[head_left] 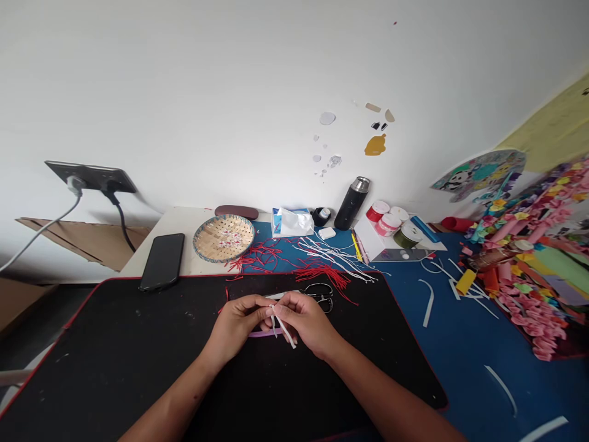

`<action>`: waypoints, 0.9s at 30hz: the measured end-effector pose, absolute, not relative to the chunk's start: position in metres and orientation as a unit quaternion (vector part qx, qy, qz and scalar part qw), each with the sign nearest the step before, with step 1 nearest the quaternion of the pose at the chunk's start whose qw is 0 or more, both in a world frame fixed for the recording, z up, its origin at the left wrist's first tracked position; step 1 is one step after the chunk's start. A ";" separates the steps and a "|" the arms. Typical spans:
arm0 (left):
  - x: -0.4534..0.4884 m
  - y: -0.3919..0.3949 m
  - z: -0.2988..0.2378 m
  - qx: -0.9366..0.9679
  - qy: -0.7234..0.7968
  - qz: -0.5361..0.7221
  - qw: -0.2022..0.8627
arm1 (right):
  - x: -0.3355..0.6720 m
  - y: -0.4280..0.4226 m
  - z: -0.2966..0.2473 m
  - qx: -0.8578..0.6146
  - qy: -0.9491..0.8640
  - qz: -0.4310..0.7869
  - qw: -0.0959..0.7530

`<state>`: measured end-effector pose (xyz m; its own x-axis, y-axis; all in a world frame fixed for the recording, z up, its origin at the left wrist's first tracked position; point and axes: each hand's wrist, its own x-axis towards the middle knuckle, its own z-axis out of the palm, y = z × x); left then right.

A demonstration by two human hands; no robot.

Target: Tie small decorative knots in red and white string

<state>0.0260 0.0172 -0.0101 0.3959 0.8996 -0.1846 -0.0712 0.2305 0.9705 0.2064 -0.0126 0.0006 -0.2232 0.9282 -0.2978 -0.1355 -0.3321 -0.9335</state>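
Note:
Over the black mat (pixel 138 356), my left hand (pixel 239 322) and my right hand (pixel 306 319) meet with thumbs and fingertips pinched together. Both are closed on a thin white strip (pixel 286 333), whose loose ends hang down between them. A purple strip (pixel 263 333) lies on the mat under my fingers. Just behind my hands rest scissors (pixel 318 290) with black handles, their blades partly covered by my fingers. Bundles of red cords (pixel 327 273) and white cords (pixel 338 255) are spread past the mat's far edge.
A woven basket (pixel 209 239) with small pieces in it stands beyond the mat, near a phone (pixel 162 261). Along the wall are a tissue box (pixel 292 222), a black flask (pixel 352 204) and ribbon spools (pixel 388 224). Colourful paper flowers (pixel 529 313) crowd the right.

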 end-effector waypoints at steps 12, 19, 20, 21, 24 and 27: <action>0.030 0.015 -0.007 0.494 0.409 0.365 0.675 | 0.207 -0.010 0.006 -0.485 -0.427 0.644 0.411; 0.027 0.017 -0.009 0.484 0.414 0.374 0.674 | 0.203 -0.011 0.003 -0.480 -0.418 0.652 0.413; 0.028 0.017 -0.009 0.485 0.415 0.373 0.673 | 0.203 -0.012 0.002 -0.480 -0.419 0.652 0.411; 0.028 0.016 -0.008 0.487 0.415 0.371 0.673 | 0.204 -0.013 0.002 -0.482 -0.419 0.652 0.408; 0.029 0.015 -0.006 0.488 0.414 0.369 0.673 | 0.206 -0.015 0.002 -0.485 -0.418 0.654 0.403; 0.031 0.014 -0.004 0.487 0.413 0.371 0.674 | 0.207 -0.014 0.002 -0.484 -0.413 0.659 0.402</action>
